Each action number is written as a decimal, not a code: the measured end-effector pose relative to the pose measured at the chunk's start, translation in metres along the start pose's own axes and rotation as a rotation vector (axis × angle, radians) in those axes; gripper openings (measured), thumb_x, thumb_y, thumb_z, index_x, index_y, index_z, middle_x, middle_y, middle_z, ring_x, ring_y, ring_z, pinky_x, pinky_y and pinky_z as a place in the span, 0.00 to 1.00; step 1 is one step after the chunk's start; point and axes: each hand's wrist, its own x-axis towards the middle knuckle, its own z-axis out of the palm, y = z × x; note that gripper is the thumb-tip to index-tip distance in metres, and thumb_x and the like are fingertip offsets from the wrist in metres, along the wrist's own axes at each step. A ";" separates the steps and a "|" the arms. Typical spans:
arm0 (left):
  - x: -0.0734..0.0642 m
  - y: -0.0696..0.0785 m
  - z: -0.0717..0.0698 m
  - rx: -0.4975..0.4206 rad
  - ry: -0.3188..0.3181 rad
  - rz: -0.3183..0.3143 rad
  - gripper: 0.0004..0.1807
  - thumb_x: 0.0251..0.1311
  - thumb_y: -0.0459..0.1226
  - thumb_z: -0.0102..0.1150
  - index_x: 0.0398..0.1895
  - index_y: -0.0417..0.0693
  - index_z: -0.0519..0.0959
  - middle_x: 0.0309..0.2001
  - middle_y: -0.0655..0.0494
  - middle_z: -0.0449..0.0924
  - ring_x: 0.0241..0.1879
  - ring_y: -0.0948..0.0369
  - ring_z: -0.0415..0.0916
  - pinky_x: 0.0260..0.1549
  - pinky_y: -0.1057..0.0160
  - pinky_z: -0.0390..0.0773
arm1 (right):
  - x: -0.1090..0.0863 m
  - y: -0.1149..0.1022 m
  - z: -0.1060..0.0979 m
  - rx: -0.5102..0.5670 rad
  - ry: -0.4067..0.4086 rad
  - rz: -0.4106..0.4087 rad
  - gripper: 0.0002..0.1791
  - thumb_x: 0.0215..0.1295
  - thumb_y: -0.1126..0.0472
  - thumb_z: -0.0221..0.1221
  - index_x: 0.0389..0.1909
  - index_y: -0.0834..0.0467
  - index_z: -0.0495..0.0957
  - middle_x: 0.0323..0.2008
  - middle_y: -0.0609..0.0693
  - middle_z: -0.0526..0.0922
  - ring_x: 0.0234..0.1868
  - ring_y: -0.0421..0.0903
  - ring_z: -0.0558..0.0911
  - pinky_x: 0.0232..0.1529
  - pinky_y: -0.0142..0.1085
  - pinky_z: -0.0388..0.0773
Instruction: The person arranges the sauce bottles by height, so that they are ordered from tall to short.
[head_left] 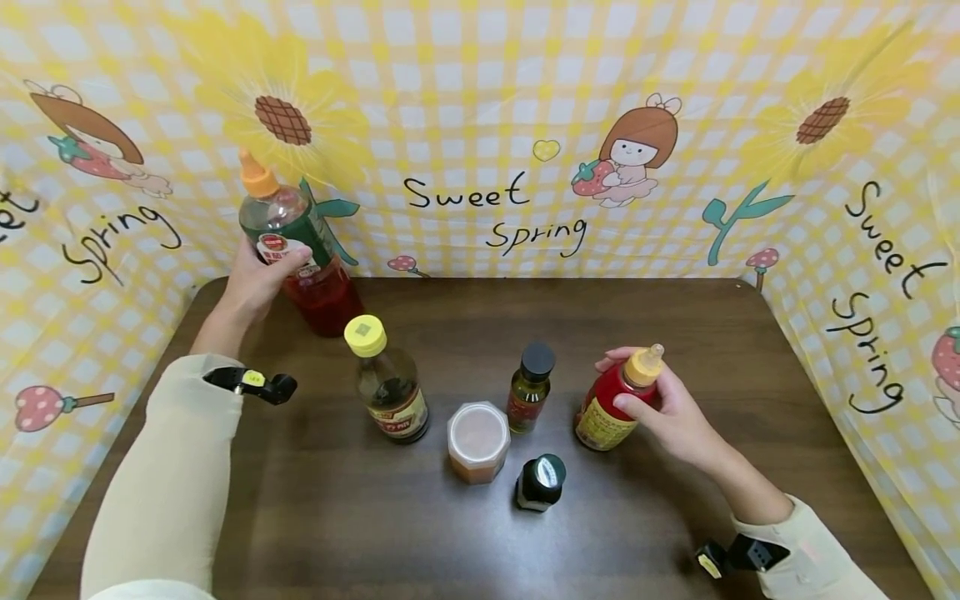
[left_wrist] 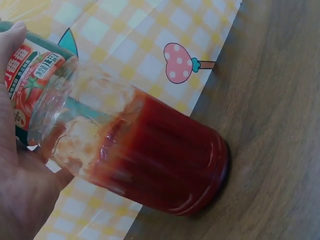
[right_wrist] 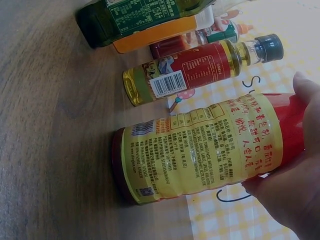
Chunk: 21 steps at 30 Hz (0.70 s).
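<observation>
In the head view, the left hand (head_left: 258, 279) grips the orange-capped bottle (head_left: 306, 233) near the far left corner of the worktop (head_left: 300, 508). The right hand (head_left: 675, 417) holds the red bottle (head_left: 606, 410) toward the right edge. Between them stand a yellow-capped bottle (head_left: 392, 392), a jar (head_left: 478, 442), a black-capped bottle (head_left: 528, 396) and, closest to the near edge, a small dark bottle (head_left: 540, 483).

In the left wrist view, red sauce fills the orange-capped bottle's lower part; its base seems to touch the worktop, though blur leaves this unsure.

In the right wrist view, the right hand clasps the red bottle's upper part.
</observation>
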 end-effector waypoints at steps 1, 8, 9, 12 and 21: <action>0.000 0.000 -0.001 0.014 -0.005 -0.007 0.33 0.61 0.27 0.65 0.66 0.55 0.64 0.53 0.61 0.73 0.52 0.65 0.69 0.50 0.74 0.70 | 0.000 0.000 0.000 -0.001 -0.002 0.001 0.25 0.66 0.80 0.55 0.64 0.70 0.67 0.57 0.62 0.79 0.60 0.48 0.79 0.58 0.30 0.76; 0.000 -0.002 -0.005 0.123 -0.002 -0.015 0.31 0.62 0.30 0.65 0.65 0.57 0.65 0.53 0.64 0.72 0.52 0.66 0.69 0.49 0.76 0.70 | -0.001 0.001 -0.001 -0.006 -0.009 0.013 0.25 0.66 0.79 0.55 0.64 0.69 0.67 0.58 0.57 0.80 0.61 0.46 0.79 0.59 0.30 0.75; -0.001 -0.003 -0.005 0.138 0.005 -0.009 0.31 0.62 0.30 0.66 0.65 0.57 0.65 0.52 0.64 0.72 0.52 0.67 0.69 0.48 0.76 0.70 | -0.001 0.001 -0.001 -0.004 -0.011 0.013 0.25 0.67 0.79 0.56 0.64 0.70 0.66 0.58 0.55 0.80 0.61 0.46 0.79 0.59 0.30 0.75; -0.004 -0.005 -0.006 0.171 0.025 0.019 0.29 0.63 0.33 0.67 0.63 0.58 0.66 0.51 0.65 0.73 0.52 0.67 0.69 0.48 0.77 0.69 | -0.001 0.002 0.000 -0.007 -0.017 0.010 0.25 0.67 0.79 0.56 0.64 0.69 0.66 0.58 0.53 0.80 0.61 0.46 0.78 0.59 0.31 0.75; -0.019 0.001 -0.014 0.146 0.067 0.052 0.28 0.71 0.42 0.60 0.70 0.51 0.62 0.62 0.60 0.67 0.68 0.59 0.61 0.63 0.74 0.63 | -0.001 0.002 0.000 -0.004 -0.014 0.006 0.25 0.67 0.78 0.56 0.64 0.68 0.67 0.58 0.54 0.80 0.61 0.46 0.78 0.60 0.31 0.75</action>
